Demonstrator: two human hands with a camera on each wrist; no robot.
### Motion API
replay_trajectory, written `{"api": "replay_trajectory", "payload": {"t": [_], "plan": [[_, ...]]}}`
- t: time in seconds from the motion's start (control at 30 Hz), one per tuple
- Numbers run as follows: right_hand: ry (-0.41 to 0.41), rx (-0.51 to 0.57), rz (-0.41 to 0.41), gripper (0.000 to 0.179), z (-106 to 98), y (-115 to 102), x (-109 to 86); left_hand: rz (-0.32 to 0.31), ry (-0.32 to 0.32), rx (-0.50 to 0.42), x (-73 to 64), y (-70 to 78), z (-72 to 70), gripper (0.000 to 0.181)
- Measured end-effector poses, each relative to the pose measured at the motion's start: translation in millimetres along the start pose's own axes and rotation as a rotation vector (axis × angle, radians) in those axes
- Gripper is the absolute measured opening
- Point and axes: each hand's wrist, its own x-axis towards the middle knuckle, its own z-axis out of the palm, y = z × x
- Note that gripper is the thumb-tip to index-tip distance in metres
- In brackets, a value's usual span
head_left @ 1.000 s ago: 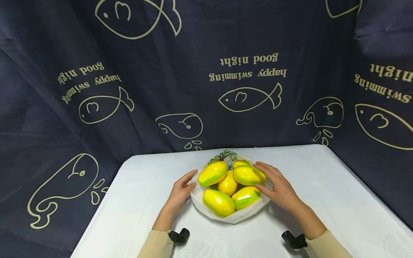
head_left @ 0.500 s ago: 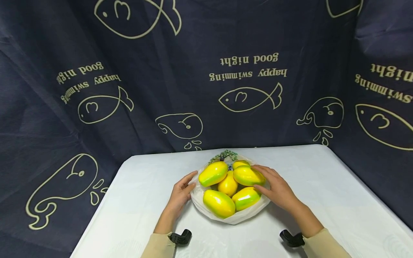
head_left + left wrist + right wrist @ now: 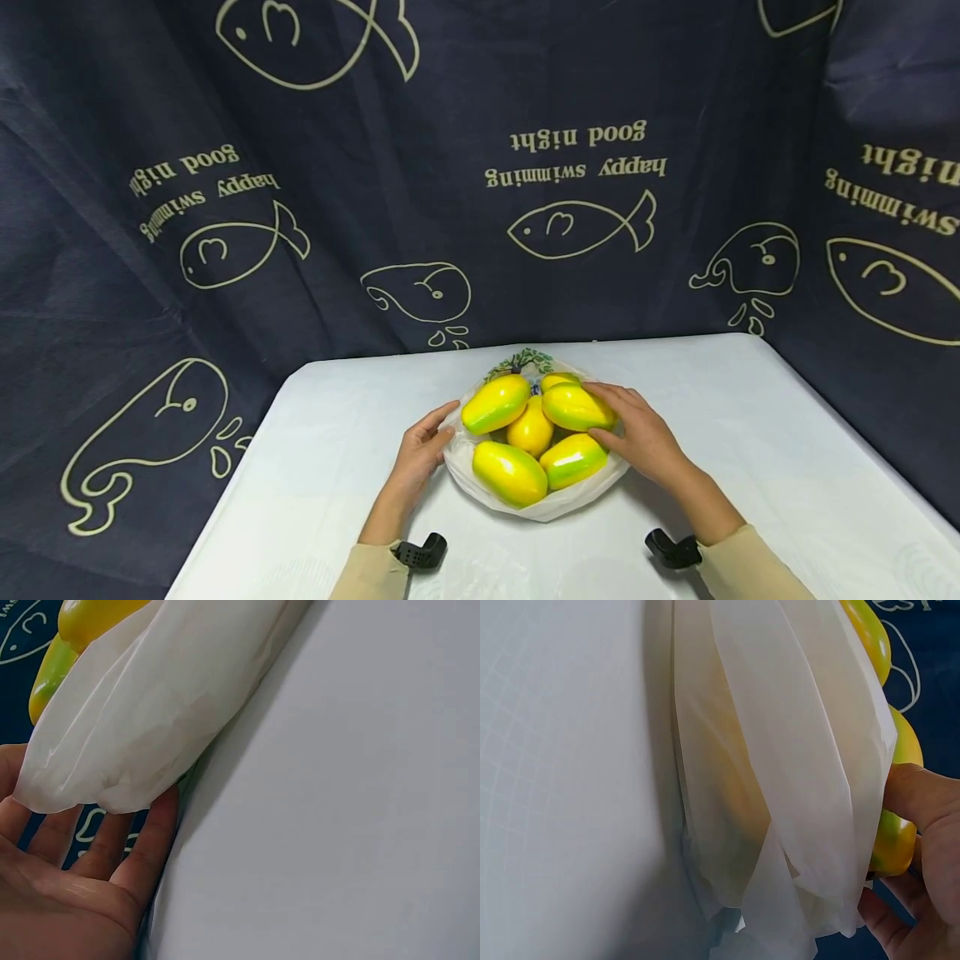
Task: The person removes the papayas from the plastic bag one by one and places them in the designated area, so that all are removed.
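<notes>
Several glossy yellow-green mangoes lie in a thin white bag (image 3: 551, 507) on the table, its mouth spread wide. My right hand (image 3: 647, 433) is at the bag's right side. Its thumb and fingers span the rightmost mango (image 3: 576, 406), the thumb below and the fingers above. In the right wrist view the thumb (image 3: 919, 791) overlaps the bag's edge, beside that mango's end (image 3: 894, 844). My left hand (image 3: 417, 452) rests against the bag's left side with relaxed fingers. In the left wrist view its fingers (image 3: 154, 840) reach behind the bag's crumpled edge (image 3: 127, 780).
A white cloth covers the table (image 3: 315, 467). Close behind it hangs a dark blue curtain (image 3: 420, 200) printed with fish and whales, which also runs along both sides. A green tree print (image 3: 521, 361) shows on the bag's far flap. Each wrist wears a black device (image 3: 423, 552).
My right hand has moved slightly left, bringing its fingers and thumb over the rightmost mango. The left hand stays at the bag's side, and the mangoes keep their places.
</notes>
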Motion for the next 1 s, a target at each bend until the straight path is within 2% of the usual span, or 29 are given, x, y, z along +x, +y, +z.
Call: {"api": "replay_trajectory", "payload": {"t": [0.37, 0.57, 0.87, 1.0], "plan": [[0.080, 0.004, -0.041, 0.069, 2.0, -1.9, -1.8, 0.025, -0.034, -0.027, -0.3, -4.0, -1.0, 0.047], [0.168, 0.047, -0.060, 0.069, -1.2, -4.5, -1.2, 0.024, -0.020, -0.023, -0.4, -4.3, -4.0, 0.046], [0.275, 0.140, 0.018, 0.072, -8.7, 3.7, -3.4, 0.034, -0.034, -0.020, -1.3, -4.9, -4.2, 0.046], [0.309, 0.165, 0.061, 0.071, -11.3, 9.1, -3.7, 0.017, -0.029, -0.032, -0.6, -4.5, -3.1, 0.044]]}}
